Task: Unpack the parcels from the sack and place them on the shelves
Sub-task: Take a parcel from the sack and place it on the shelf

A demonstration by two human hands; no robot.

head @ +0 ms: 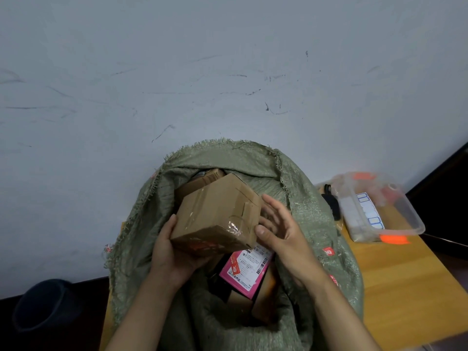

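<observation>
taped cardboard parcel (217, 214) | tilted | above open green sack (304, 224)

Dim, cool, even light is falling across the scuffed wall (177, 72), casting only soft shadows. Wide-angle distortion is bending the edges. Tape on the cardboard box (217, 214) is glinting faintly; details are looking slightly soft.

We see a coarse woven green sack (298, 214) with frayed edges; inside it, a matt cardboard box (215, 214) bears glossy tape. Right of the sack, a clear, probably plastic tub (405, 211) sits on smooth wood (395, 287).
</observation>
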